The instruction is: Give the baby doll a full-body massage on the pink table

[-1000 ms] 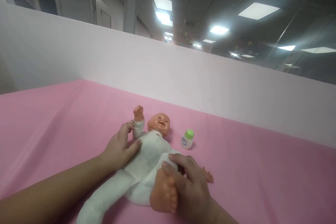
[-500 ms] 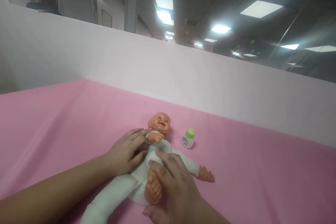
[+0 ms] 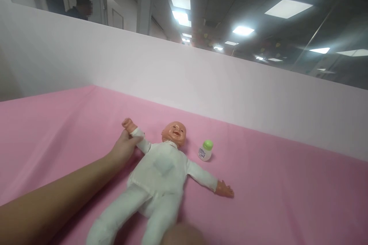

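Observation:
A baby doll [image 3: 161, 168] in a white cloth body lies on its back, its head towards the far wall. My left hand [image 3: 126, 147] is closed around the doll's arm on the left, near the wrist, and holds it out to the side. The doll's other arm lies stretched to the right. At the bottom edge my right hand [image 3: 184, 234] is a blurred shape beside the doll's leg, with its fingers not discernible. A small clear bottle [image 3: 205, 154] with a green cap stands right of the doll's head, touched by neither hand.
A pink sheet [image 3: 273, 183] covers the surface beneath the doll. Behind it rises a white partition [image 3: 184, 76]. Beyond the partition, a person [image 3: 80, 7] is at the upper left, near a doorway [image 3: 122, 11].
The doll's left-side arm has swung from its chest out to the side with my left hand. The raised leg is down, and my right hand has drawn back to the bottom edge.

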Motion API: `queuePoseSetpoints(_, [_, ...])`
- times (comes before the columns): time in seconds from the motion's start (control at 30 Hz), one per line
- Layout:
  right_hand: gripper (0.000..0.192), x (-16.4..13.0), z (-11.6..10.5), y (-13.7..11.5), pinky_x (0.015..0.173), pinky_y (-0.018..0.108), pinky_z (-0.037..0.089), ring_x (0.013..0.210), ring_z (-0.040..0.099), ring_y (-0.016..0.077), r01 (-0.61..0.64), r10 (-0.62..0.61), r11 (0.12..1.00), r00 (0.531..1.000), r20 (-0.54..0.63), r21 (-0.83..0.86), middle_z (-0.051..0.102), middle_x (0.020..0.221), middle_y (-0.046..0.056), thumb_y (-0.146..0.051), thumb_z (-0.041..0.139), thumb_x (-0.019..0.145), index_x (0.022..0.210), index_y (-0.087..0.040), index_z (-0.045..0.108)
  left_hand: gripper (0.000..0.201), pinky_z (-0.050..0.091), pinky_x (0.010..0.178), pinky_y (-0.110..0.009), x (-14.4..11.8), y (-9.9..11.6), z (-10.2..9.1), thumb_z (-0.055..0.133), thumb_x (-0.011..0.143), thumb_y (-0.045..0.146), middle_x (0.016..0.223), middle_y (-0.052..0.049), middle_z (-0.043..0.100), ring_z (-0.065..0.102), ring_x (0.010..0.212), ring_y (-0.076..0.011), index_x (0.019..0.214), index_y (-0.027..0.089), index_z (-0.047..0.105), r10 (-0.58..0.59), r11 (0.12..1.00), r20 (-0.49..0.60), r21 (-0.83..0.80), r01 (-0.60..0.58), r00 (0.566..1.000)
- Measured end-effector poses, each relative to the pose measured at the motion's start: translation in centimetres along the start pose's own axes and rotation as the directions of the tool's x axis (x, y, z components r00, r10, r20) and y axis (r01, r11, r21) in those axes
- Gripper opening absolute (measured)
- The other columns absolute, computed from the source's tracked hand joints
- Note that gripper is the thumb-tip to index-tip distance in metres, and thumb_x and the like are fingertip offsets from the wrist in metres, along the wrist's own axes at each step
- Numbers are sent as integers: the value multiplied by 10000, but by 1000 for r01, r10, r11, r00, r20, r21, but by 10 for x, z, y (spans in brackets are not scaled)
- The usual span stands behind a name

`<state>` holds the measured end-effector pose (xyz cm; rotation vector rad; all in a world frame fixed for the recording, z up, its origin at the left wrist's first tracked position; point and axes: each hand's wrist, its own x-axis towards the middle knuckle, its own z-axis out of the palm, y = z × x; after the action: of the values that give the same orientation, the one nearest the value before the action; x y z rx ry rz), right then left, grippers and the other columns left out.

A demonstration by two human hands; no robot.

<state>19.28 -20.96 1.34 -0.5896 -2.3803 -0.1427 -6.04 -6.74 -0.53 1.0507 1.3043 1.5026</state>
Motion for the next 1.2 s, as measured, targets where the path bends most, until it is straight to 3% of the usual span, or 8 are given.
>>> queuePoseSetpoints(0.23, [469, 83, 22, 74, 792, 312, 552, 1101, 708, 191, -184, 180, 982, 980, -87, -35, 703, 1018, -89, -543, 382, 975, 858, -299, 765, 255, 558, 595, -269, 21, 2, -7, 653, 757, 193, 737, 12, 599, 633, 604, -154, 981, 197, 534, -208, 963, -65, -191, 192, 976])
queuePoseSetpoints(0.4, [160, 105, 31, 102, 778, 330, 593, 1066, 718, 210, -208, 202, 977, 973, -112, -42, 723, 1090, -84, -458, 714, 821, 944, -371, 764, 234, 560, 587, -266, 22, -1, -6, 673, 743, 181, 711, 12, 603, 642, 593, -161, 939, 198, 547, -224, 957, -69, -205, 206, 972])
queuePoseSetpoints(0.6, [282, 91, 23, 85, 743, 305, 584, 1094, 714, 213, -176, 170, 983, 979, -116, -48, 721, 1075, -64, -572, 595, 885, 926, -345, 757, 281, 583, 647, -304, 17, 0, -6, 701, 739, 209, 796, -5, 636, 682, 699, -194, 978, 201, 554, -175, 968, -46, -190, 164, 983])
queuePoseSetpoints(0.73, [424, 47, 14, 43, 783, 384, 562, 1214, 655, 273, -92, 90, 996, 993, -82, -20, 708, 1149, -53, -682, 506, 909, 1026, -359, 754, 495, 588, 826, -402, -4, 5, -5, 693, 835, 339, 1089, -72, 694, 703, 967, -275, 1293, 214, 552, 54, 997, 65, 50, -58, 996])
queuePoseSetpoints(0.83, [446, 12, 9, 16, 743, 414, 630, 1127, 690, 310, -51, 51, 999, 997, -63, 4, 739, 1166, -5, -584, 846, 649, 1049, -420, 739, 685, 461, 1094, -514, -23, 11, 1, 601, 932, 446, 1453, -130, 580, 567, 1306, -354, 1548, 242, 382, 272, 837, 340, 379, -395, 900])
queuePoseSetpoints(0.97, [266, 0, -1, 10, 769, 388, 647, 975, 734, 273, -63, 64, 998, 996, -62, 26, 758, 1041, 14, -423, 743, 763, 1018, -363, 698, 641, 205, 1257, -549, -38, 15, 7, 485, 1009, 475, 1655, -86, 349, 273, 1534, -351, 1597, 253, 357, 257, 421, 717, 520, -743, 648])
queuePoseSetpoints(1.07, [359, 7, -6, 19, 890, 393, 605, 994, 715, 252, -176, 185, 979, 979, -87, 102, 734, 1152, 55, -313, 679, 763, 1115, -274, 618, 652, 149, 1267, -565, -39, 15, 8, 434, 1037, 488, 1681, -75, 280, 197, 1562, -334, 1628, 260, 282, 206, 315, 762, 543, -779, 614])
queuePoseSetpoints(1.2, [414, 11, -1, 26, 945, 405, 566, 1070, 690, 270, -279, 292, 946, 955, -59, 167, 707, 1231, 83, -277, 689, 731, 1130, -252, 581, 666, 175, 1262, -567, -37, 13, 7, 442, 1037, 488, 1684, -79, 271, 213, 1556, -337, 1636, 262, 257, 201, 311, 762, 546, -778, 615])
